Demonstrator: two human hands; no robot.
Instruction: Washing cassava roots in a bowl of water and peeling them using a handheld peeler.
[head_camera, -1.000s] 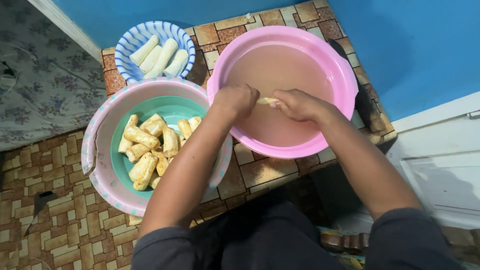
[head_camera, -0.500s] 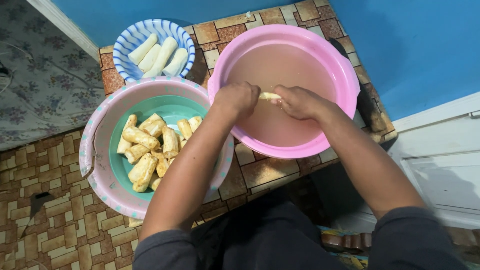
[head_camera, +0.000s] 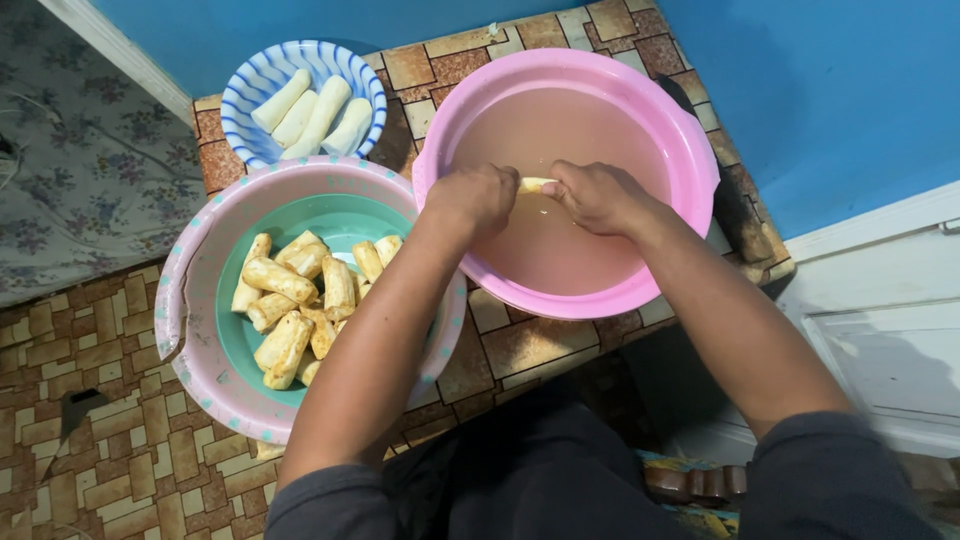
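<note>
Pink basin (head_camera: 690, 150) of cloudy water: I judge mid-wash, my left hand (head_camera: 478, 197) and right hand (head_camera: 600, 193) fingers clamped on one pale cassava piece (head_camera: 533, 185); next, careful rubbing.

Soft even daylight, faint shadows, sharp focus
</note>
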